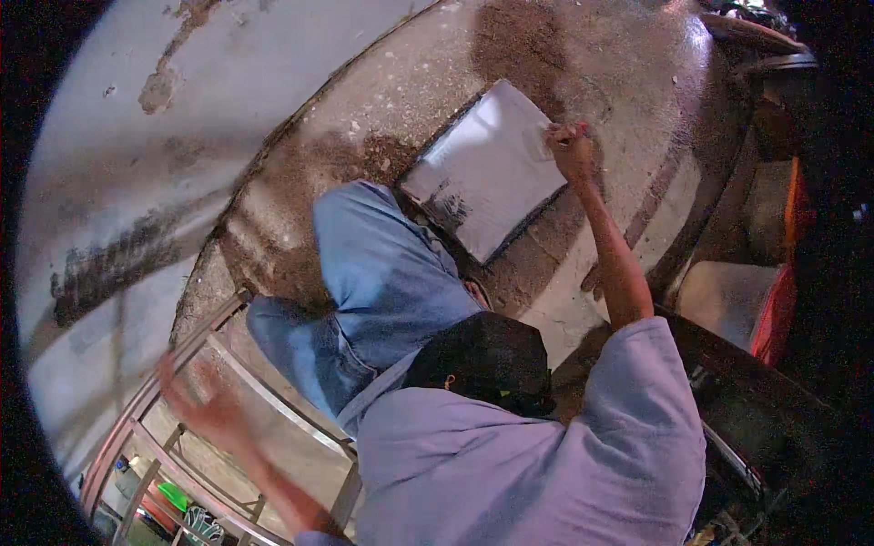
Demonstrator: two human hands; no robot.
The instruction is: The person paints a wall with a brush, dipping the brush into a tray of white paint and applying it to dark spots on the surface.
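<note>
A flat rectangular panel [496, 168], pale and shiny with dark edges, lies on the floor beyond my bent knee. A dark patch marks its near left part. My right hand [572, 153] is closed at the panel's right edge, with my arm stretched out. A small reddish spot shows at its fingers, but what they hold, if anything, is too small to name. My left hand [208, 400] is smeared by motion over a metal-framed rack [273, 387] at the lower left. Whether its fingers touch the frame I cannot tell.
A stained pale wall [137, 182] stands at left along the rough, dirt-strewn floor [628, 82]. Inside the rack sit several small items, one of them a bright green object [173, 496]. A red-edged pale object [737, 300] and dark furniture stand at right. Something black [482, 364] covers my lap.
</note>
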